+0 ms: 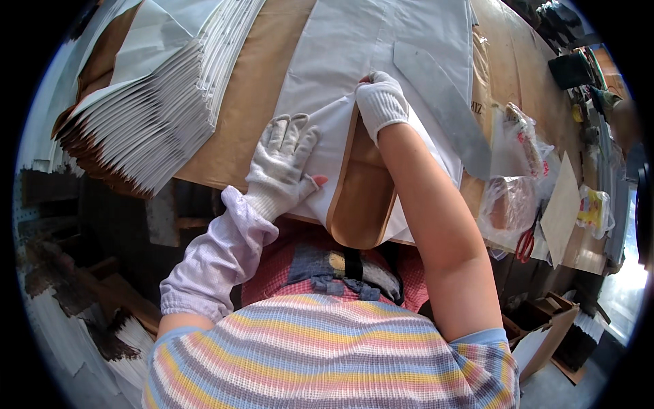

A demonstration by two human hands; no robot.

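A white paper sheet with a brown inner side, which looks like a paper sack [340,61], lies on the table in front of me. My left hand [281,160], in a white knit glove with the thumb tip bare, rests flat on its white surface, fingers stretched out. My right hand [383,102], also gloved, is closed on the paper's edge at the top of a folded-back strip. That strip curls into a brown trough [366,198] toward my lap. My right fingertips are mostly hidden behind the glove. A grey flat plate [443,102] with a pointed end lies right of my right hand.
A thick fanned stack of white folded paper [160,112] stands at the left on brown paper [262,82]. Along the right are clear plastic bags [507,198], red-handled scissors [525,244] and a beige card [560,208]. An open cardboard box [548,327] stands below the table at the right.
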